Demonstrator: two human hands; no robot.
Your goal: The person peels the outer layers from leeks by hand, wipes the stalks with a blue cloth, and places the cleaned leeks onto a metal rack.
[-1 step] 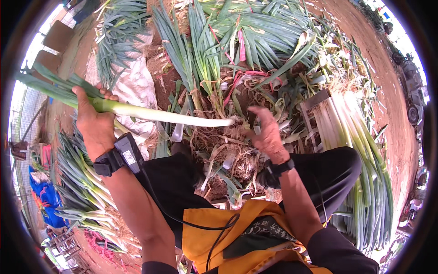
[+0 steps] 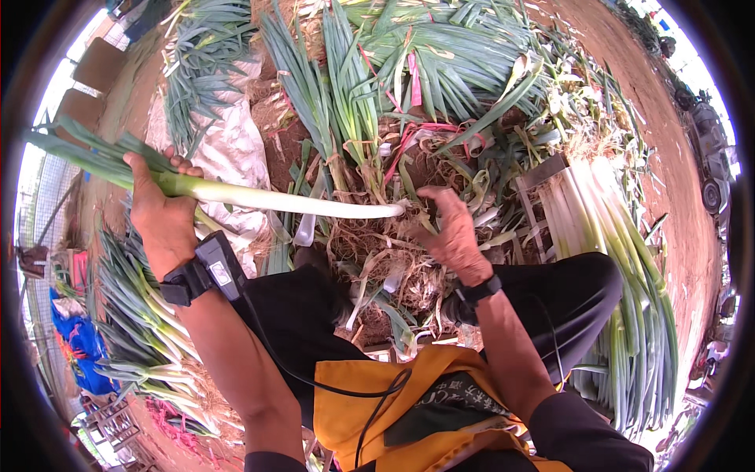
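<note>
We see that the right hand (image 2: pixel 458 240) has drifted slightly left, its fingers loosely curled around nothing, now just beside the white tip of the leek (image 2: pixel 291 202). At the upper left, the left hand (image 2: pixel 163 216) still has its fingers clasped round the greener part; the leek reaches mid-frame, its tip, we judge, within easy reach

1 leek (image 2: pixel 271 198) | smooth wht shank, grn lvs, looks whole | held crosswise, nr straight | wht end over root heap (image 2: pixel 421 283), lvs well off to heap's L
</note>
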